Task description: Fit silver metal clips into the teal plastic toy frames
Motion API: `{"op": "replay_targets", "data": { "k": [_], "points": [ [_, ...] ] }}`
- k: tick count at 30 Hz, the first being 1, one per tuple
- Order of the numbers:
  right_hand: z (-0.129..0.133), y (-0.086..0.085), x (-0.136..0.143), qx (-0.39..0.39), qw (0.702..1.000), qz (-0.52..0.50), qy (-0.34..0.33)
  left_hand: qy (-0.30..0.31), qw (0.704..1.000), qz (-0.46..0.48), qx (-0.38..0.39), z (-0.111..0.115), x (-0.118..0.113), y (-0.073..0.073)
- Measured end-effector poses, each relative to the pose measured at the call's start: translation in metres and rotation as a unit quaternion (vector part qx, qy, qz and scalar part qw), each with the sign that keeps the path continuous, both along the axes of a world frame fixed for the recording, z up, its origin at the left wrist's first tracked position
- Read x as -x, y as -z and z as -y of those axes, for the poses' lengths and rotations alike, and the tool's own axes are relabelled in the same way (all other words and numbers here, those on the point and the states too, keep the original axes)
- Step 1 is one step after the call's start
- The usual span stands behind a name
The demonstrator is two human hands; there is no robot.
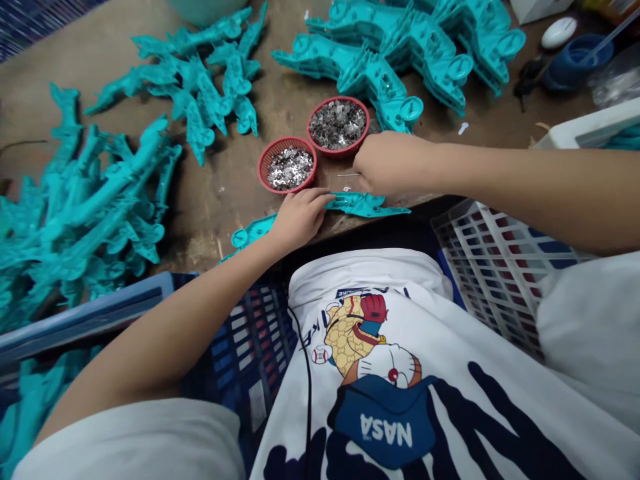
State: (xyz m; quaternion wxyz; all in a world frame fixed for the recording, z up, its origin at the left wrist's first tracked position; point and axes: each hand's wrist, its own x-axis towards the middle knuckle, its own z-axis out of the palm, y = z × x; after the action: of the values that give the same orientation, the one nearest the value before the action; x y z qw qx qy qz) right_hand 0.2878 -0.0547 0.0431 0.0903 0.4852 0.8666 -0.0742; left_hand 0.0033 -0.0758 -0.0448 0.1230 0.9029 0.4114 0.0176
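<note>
My left hand [301,217] lies over a long turquoise plastic part [367,205] at the table's front edge, its fingers closed on the middle. One end of the part shows on each side of the hand. My right hand [383,163] is closed, just above the part's right end. From its fingers a thin metal pin-like tool [349,175] points left; the rest is hidden in the grip. A tiny silvery metal piece [347,189] is below the tool. Just beyond my hands stand two red baskets of small metal pieces, one nearer [260,167] and one farther [367,123].
Turquoise parts are heaped at the left [100,207], back left [200,87] and back right [390,60]. A blue pot [570,67] stands at the far right. A white crate [495,260] and a blue crate [250,333] flank my lap below the table edge.
</note>
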Motion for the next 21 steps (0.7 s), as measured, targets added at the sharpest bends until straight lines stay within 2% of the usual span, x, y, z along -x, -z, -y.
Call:
{"op": "replay_targets", "data": {
  "k": [5, 10, 13, 16, 21],
  "points": [
    [-0.006, 0.004, -0.005, 0.028, 0.996, 0.059, 0.054, 0.000, 1.000, -0.004, -0.005, 0.001, 0.001, 0.000],
    [-0.004, 0.001, -0.004, 0.028, 0.993, 0.094, 0.061, -0.006, 1.000, 0.010, 0.002, 0.000, 0.003, 0.003],
    [0.001, 0.001, -0.002, 0.024, 0.996, 0.083, -0.012, -0.008, 1.000, 0.008, 0.001, 0.000, 0.003, 0.003],
    [0.007, 0.008, 0.002, 0.054, 0.993, 0.048, -0.094, -0.003, 1.000, -0.006, -0.002, 0.000, 0.001, 0.000],
    [0.015, 0.025, 0.010, 0.067, 0.988, 0.034, -0.132, 0.018, 0.999, -0.041, -0.031, 0.006, -0.005, -0.007]
  ]
}}
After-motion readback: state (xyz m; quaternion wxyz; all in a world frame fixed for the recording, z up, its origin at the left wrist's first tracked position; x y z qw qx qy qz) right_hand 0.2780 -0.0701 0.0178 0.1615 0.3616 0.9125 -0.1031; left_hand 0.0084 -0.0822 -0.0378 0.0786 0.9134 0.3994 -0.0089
